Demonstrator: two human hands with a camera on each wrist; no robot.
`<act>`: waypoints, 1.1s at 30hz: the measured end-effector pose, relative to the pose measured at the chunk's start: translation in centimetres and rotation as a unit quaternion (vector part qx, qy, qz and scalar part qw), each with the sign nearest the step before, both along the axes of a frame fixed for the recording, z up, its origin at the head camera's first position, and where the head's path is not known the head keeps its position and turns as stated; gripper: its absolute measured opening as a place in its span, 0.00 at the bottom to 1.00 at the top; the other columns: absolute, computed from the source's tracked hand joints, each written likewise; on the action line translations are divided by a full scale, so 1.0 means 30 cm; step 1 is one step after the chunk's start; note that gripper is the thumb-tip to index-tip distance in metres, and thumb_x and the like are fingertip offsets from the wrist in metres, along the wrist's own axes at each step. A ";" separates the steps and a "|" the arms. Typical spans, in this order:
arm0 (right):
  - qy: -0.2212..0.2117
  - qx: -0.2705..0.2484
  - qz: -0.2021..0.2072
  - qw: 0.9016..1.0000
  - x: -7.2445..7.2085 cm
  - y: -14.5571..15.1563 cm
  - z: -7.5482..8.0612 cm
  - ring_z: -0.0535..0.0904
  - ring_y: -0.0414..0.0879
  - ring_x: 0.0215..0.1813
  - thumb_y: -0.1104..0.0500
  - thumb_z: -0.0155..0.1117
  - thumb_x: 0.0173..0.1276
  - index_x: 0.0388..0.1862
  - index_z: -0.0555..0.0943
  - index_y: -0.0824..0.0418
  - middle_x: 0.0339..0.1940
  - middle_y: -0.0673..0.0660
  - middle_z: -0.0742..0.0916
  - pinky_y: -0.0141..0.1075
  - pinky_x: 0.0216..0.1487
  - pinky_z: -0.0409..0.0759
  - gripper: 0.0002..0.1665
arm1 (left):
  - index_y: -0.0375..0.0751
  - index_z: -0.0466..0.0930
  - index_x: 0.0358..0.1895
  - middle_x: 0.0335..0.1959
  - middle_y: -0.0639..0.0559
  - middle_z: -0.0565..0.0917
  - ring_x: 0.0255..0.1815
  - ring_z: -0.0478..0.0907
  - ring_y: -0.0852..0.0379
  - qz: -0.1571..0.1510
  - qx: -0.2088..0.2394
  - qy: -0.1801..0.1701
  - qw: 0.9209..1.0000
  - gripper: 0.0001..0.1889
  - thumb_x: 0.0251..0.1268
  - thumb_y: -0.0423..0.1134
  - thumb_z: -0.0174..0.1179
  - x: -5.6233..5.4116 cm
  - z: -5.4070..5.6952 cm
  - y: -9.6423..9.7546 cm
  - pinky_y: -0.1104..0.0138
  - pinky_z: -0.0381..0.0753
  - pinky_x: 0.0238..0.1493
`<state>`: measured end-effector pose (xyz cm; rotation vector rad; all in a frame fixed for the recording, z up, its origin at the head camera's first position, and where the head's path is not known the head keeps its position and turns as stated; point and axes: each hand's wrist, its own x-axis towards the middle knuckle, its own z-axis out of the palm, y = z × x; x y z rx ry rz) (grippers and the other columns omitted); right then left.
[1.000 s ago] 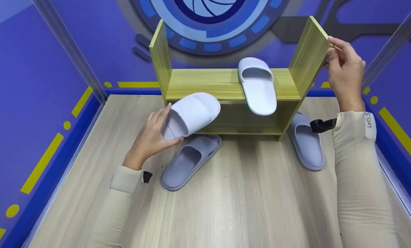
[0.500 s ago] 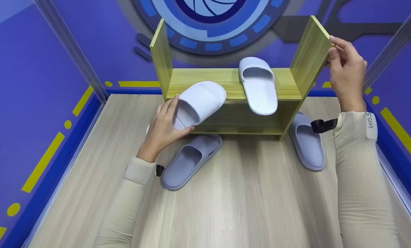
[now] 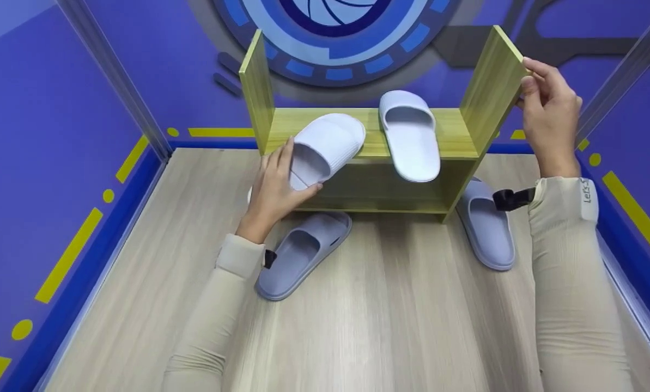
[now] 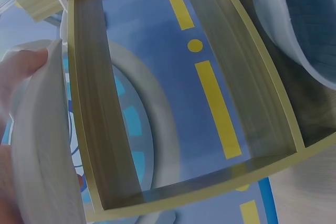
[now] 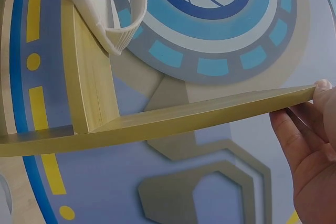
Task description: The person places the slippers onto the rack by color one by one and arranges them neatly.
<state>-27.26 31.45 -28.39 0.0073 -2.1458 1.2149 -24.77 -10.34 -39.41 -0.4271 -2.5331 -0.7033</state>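
Note:
My left hand [image 3: 274,188] grips a white slipper [image 3: 331,142] by its heel end, thumb on the near side and fingers on the far side. The slipper is tilted, its toe overlapping the upper shelf in the head view. In the left wrist view the slipper's sole [image 4: 39,140] stands beside the shelf edge. My right hand [image 3: 551,111] pinches the upper edge of the right side panel of the wooden shoe rack [image 3: 493,98]. A second white slipper [image 3: 411,139] rests on the upper shelf toward the right, its heel jutting past the front edge.
A grey slipper [image 3: 303,256] lies on the floor in front of the rack's left side. Another grey slipper [image 3: 487,226] is beside the rack's right side, partly behind it. Blue patterned walls [image 3: 47,163] enclose the wooden floor [image 3: 401,316] on the left, back and right.
My left hand has carried the white slipper up and to the right, from before the rack to over the upper shelf's front edge. The right hand keeps its hold on the panel.

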 end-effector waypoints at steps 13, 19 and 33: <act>0.013 0.013 -0.005 1.000 -0.001 0.004 -0.010 0.79 0.31 0.34 0.53 0.55 0.72 0.60 0.79 0.47 0.55 0.58 0.85 0.20 0.42 0.79 0.20 | 0.39 0.55 0.75 0.69 0.38 0.68 0.64 0.68 0.40 0.042 -0.012 -0.022 0.999 0.53 0.48 0.62 0.68 -0.035 0.028 0.063 0.50 0.74 0.59; 0.015 0.010 -0.006 1.000 -0.003 0.003 -0.010 0.79 0.31 0.34 0.53 0.55 0.72 0.60 0.79 0.47 0.55 0.58 0.85 0.18 0.41 0.78 0.19 | 0.40 0.55 0.75 0.70 0.37 0.67 0.64 0.67 0.40 0.046 -0.016 -0.036 0.998 0.53 0.50 0.63 0.67 -0.045 0.042 0.085 0.50 0.72 0.62; -0.005 -0.005 0.003 1.000 0.004 -0.003 0.004 0.81 0.33 0.41 0.52 0.53 0.71 0.61 0.78 0.47 0.57 0.57 0.84 0.28 0.50 0.80 0.20 | 0.42 0.51 0.76 0.71 0.41 0.66 0.66 0.65 0.40 0.056 -0.042 -0.134 0.989 0.54 0.52 0.68 0.62 -0.062 0.108 0.102 0.49 0.70 0.62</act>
